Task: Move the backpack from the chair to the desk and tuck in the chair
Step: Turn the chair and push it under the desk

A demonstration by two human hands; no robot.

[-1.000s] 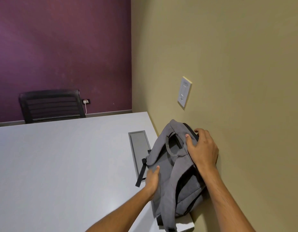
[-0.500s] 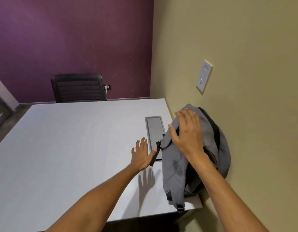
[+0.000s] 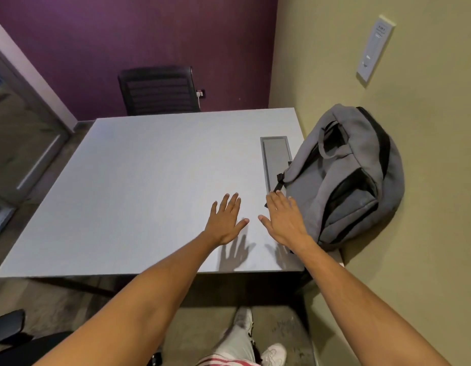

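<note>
The grey backpack (image 3: 345,175) lies on the right side of the white desk (image 3: 150,186), leaning against the beige wall. Its straps face up and one black strap end hangs over the desk's cable tray. My right hand (image 3: 284,220) hovers flat just left of the backpack, fingers spread, holding nothing. My left hand (image 3: 225,220) is beside it over the desk top, also flat and empty. Part of a black chair (image 3: 9,336) shows at the bottom left corner, out from the desk.
A grey cable tray (image 3: 275,157) is set into the desk beside the backpack. Another black chair (image 3: 159,91) stands at the desk's far side against the purple wall. A wall plate (image 3: 373,51) sits above the backpack. My legs and white shoes (image 3: 255,339) show below the desk edge.
My right hand has let go of the backpack and drawn back to the left. The backpack now rests alone against the wall. The view has pulled back and tilted down.
</note>
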